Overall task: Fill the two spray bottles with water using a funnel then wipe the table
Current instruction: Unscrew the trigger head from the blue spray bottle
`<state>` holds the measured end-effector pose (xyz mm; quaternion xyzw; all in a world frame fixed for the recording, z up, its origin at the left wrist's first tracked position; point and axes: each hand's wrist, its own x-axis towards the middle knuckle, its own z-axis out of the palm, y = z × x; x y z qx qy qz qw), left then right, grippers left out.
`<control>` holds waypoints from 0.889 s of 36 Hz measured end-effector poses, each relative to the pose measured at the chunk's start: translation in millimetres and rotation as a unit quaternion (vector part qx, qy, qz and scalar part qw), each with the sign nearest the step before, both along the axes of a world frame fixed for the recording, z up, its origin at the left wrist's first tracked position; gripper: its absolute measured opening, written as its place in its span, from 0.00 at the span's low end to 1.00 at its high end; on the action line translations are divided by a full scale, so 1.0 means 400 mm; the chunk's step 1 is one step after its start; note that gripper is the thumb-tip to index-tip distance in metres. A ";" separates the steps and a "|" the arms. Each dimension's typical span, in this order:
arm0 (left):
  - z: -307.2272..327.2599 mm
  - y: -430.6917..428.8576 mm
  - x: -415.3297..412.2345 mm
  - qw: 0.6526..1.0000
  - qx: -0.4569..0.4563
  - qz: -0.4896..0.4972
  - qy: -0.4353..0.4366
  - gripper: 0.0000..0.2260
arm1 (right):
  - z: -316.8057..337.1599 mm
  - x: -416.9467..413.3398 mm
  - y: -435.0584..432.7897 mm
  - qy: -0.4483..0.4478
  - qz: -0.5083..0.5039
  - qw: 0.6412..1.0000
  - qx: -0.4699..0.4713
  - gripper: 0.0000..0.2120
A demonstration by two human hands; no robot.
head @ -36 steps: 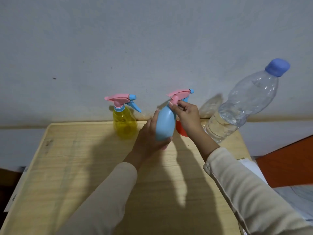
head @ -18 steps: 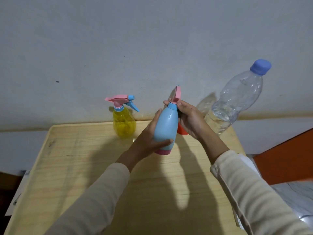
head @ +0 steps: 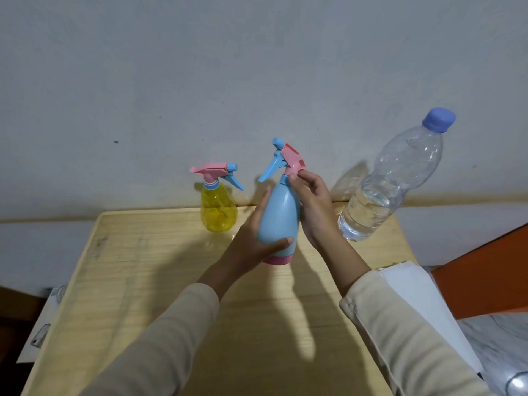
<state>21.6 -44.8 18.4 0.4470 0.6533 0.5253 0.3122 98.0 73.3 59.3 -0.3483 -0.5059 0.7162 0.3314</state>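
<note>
My left hand (head: 253, 238) grips the body of a blue spray bottle (head: 278, 218) with a pink base, held upright just above the wooden table (head: 143, 281). My right hand (head: 313, 204) pinches its pink and blue spray head (head: 283, 160) at the neck; the trigger points left. A yellow spray bottle (head: 218, 210) with its spray head on stands at the table's back edge, left of my hands. A clear water bottle (head: 391, 181) with a blue cap, partly full, stands at the back right. The orange funnel seen earlier is hidden behind my hands.
A grey wall rises right behind the table. White paper (head: 423, 304) lies over the table's right edge, with an orange surface (head: 485, 281) beyond it. More paper (head: 43, 324) lies on the floor to the left.
The spray head has turned on the blue bottle: its nozzle pointed right, then at me, and now the trigger points left. The bottle has come slightly nearer.
</note>
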 end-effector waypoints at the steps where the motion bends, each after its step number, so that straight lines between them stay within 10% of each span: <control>1: 0.003 -0.001 -0.002 1.000 0.000 0.000 0.005 0.43 | 0.006 -0.005 -0.009 -0.019 -0.022 1.000 0.011 0.20; 7: 0.019 -0.007 -0.010 1.000 0.014 0.003 -0.019 0.43 | 0.029 -0.006 -0.037 0.016 -0.017 0.999 0.031 0.01; 16: 0.030 -0.023 -0.023 1.000 0.012 -0.011 0.021 0.43 | 0.053 -0.005 -0.052 0.010 -0.019 0.998 0.055 0.06; 26: 0.022 -0.055 -0.041 0.999 0.008 -0.037 -0.026 0.41 | 0.101 -0.012 -0.017 0.268 -0.008 0.949 -0.167 0.06; 32: -0.023 -0.076 -0.046 1.000 -0.008 -0.002 -0.012 0.42 | 0.151 0.004 0.047 0.263 -0.068 0.952 -0.138 0.05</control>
